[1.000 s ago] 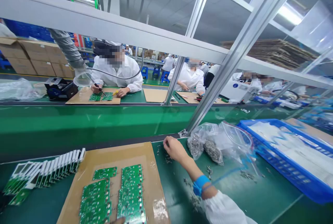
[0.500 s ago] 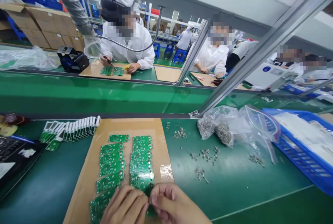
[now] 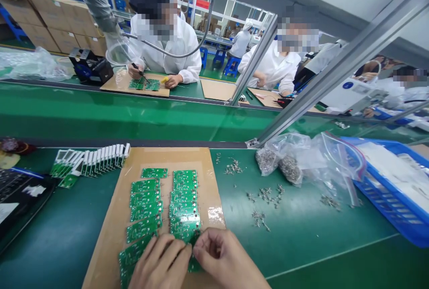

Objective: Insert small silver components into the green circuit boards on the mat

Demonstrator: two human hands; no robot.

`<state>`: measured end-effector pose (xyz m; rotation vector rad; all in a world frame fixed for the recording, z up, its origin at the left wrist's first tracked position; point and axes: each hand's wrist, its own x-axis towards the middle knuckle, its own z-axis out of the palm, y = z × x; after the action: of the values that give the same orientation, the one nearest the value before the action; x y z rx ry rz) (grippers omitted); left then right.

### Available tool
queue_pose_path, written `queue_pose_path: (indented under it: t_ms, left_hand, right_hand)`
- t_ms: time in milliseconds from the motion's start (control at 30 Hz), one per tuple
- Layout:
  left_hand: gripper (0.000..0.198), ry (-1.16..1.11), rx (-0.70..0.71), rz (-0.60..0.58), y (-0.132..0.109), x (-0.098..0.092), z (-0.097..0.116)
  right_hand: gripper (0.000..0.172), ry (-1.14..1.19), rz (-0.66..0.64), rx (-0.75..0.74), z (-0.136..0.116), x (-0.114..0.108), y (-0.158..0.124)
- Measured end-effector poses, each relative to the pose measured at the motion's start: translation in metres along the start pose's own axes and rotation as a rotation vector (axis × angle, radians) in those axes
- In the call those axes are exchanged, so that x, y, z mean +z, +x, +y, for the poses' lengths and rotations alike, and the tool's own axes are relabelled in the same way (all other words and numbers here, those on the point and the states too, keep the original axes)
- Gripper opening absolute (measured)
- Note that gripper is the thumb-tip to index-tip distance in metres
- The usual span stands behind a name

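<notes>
Green circuit boards (image 3: 183, 208) lie in two overlapping columns on a sheet of brown cardboard. At the near end of the right column, my left hand (image 3: 164, 260) has its fingers curled over a circuit board (image 3: 194, 265), holding it near its edge. My right hand (image 3: 224, 253) meets it there, thumb and forefinger pinched together at the same board. Whatever sits between those right fingertips is hidden or too small to make out. Both hands cover much of the nearest boards.
The cardboard sheet (image 3: 110, 235) rests on a green bench. Small metal parts (image 3: 266, 195) lie in loose piles at right, near plastic bags (image 3: 290, 168) and a blue basket (image 3: 395, 208). White-framed pieces (image 3: 103, 159) stand at left. Co-workers sit beyond the metal post (image 3: 295, 96).
The view has shifted slightly. My hands stay together at the same board; the right fingers have turned a little and now show a rounder gap behind the pinch.
</notes>
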<state>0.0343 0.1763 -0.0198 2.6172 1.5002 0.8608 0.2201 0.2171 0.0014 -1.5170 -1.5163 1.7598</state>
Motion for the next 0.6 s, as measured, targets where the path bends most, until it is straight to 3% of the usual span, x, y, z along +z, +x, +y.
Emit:
queue_pose_path:
  t_ms: [67, 167, 300, 600]
  left_hand:
    - [0.044, 0.030, -0.005, 0.019, 0.002, 0.000, -0.001]
    - [0.038, 0.108, 0.010, -0.025, 0.001, -0.003, -0.006]
    - [0.051, 0.195, -0.043, -0.009, -0.006, -0.006, -0.013]
    - [0.061, 0.316, -0.038, -0.180, -0.030, 0.008, -0.017]
  right_hand:
    - [0.006, -0.101, 0.030, -0.007, -0.004, -0.004, 0.002]
    - [0.012, -0.224, 0.103, 0.005, -0.012, -0.014, 0.011]
    - [0.018, -0.420, 0.178, 0.012, -0.020, -0.027, 0.029]
    - [0.018, -0.671, 0.079, 0.028, -0.027, -0.033, 0.048]
